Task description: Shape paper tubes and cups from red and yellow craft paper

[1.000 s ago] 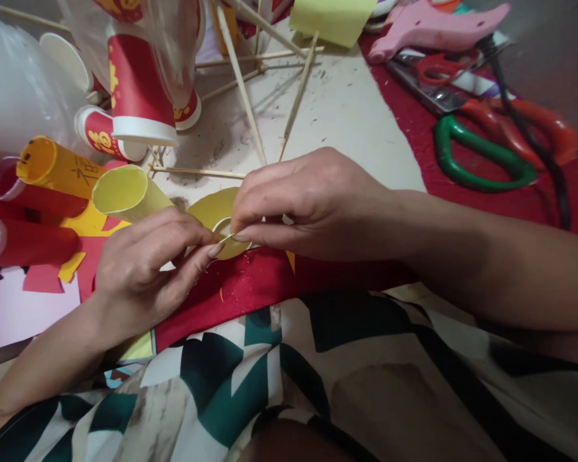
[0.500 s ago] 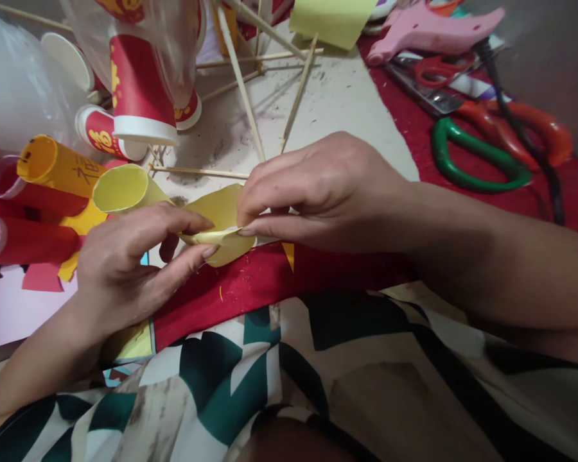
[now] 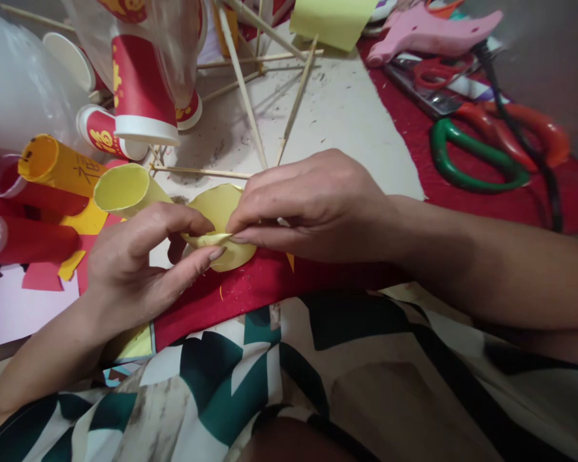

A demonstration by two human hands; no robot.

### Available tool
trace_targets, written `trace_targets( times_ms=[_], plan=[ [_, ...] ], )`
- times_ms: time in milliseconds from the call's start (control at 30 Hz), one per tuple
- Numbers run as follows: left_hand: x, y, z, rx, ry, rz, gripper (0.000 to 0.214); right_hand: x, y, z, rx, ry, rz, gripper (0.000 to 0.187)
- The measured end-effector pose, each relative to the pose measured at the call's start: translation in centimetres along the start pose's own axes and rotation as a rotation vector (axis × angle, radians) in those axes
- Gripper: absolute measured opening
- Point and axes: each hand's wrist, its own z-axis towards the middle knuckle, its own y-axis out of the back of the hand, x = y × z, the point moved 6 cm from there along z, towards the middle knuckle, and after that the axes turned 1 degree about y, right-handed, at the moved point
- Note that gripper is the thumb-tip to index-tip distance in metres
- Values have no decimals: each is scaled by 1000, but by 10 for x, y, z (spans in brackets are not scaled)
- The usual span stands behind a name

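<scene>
A round yellow paper piece is pinched between both hands just above the red paper sheet in front of me. My left hand grips its left edge between thumb and forefinger. My right hand comes in from the right and pinches the paper's middle with closed fingers. The paper bends along a fold between the two pinches. Part of it is hidden under my right fingers.
Yellow and red paper tubes lie at the left. Red paper cups stand behind them beside a clear plastic bottle. Several wooden skewers cross the table. Scissors, a pink glue gun and a black cord lie at the right.
The yellow paper has gone from lying flat to being bent along a fold. Both hands shifted slightly and kept their pinch on it.
</scene>
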Motion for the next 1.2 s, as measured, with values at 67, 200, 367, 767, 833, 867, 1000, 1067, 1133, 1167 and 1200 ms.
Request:
trace_targets(
  times_ms=[67,200,367,767,833,867,1000,1067,1133,1167,1200],
  plan=[
    [0,0,-1,-2,1,10,28,-1,1,0,-14,-5,-3,24],
    [-2,-1,1,46,6,44,19,-2,1,-1,-19,0,-21,27],
    [-6,-2,4,79,36,154,11,-2,0,-2,-4,5,-95,28],
    [-5,-4,6,43,93,12,12,2,-2,0,-4,28,-43,28],
    [-5,-5,7,57,91,-8,13,2,-3,-1,7,41,-40,28],
    [-6,-6,7,65,89,-12,14,2,-3,-1,19,47,-44,28],
    [-8,-7,8,101,44,-11,15,4,-5,-1,82,82,-80,30],
    [-9,-6,9,115,24,-12,15,4,-5,-1,94,104,-91,30],
    [-8,-5,9,133,27,-8,14,5,-4,0,90,125,-94,30],
    [-8,-4,9,133,31,-2,14,5,-3,0,88,131,-95,31],
    [-8,-4,9,140,34,7,13,4,-3,1,86,133,-97,32]
  ],
)
